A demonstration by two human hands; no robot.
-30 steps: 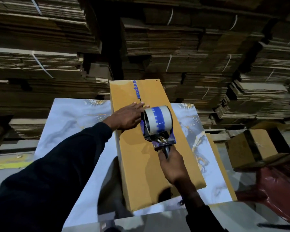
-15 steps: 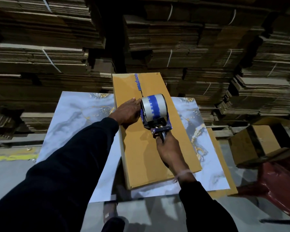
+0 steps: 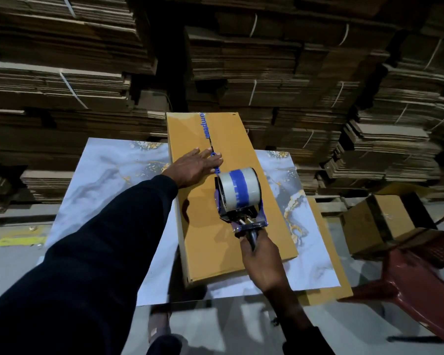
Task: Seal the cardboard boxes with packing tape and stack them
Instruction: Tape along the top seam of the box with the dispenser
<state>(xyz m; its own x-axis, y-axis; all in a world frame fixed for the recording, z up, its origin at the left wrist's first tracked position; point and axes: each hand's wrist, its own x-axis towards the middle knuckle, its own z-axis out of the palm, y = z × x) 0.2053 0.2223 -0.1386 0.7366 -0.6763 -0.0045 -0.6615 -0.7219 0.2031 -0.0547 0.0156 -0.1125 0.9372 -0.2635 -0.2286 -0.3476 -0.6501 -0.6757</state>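
The right hand (image 3: 263, 262) is curled round the dark handle of the tape dispenser (image 3: 240, 201), gripping it from the near end. Just beyond that grip the dispenser's roll rides on the top of the long cardboard box (image 3: 231, 196), over the middle seam. Farther along the seam from the grip, and a little to its left, the left hand (image 3: 194, 167) lies flat on the box with fingers straight, pressing the lid just beside the strip of tape (image 3: 208, 129) already laid there. The box stretches away from the grip, lying lengthwise on a marbled sheet (image 3: 108, 175) that spreads out to both sides of it.

The box is plain tan, long and narrow, with its flaps closed. The tape is clear with blue lettering, and the roll shows a broad blue band round its middle.

The dispenser hides the seam beneath it, so where tape meets cardboard cannot be seen. The blue lettering is only partly readable. To the right of the grip, a smaller box (image 3: 385, 221) with dark tape sits partly behind a red plastic chair (image 3: 420, 290), which is cut off by the frame edge. Bundled flat cardboard (image 3: 267, 73) fills the dim background.
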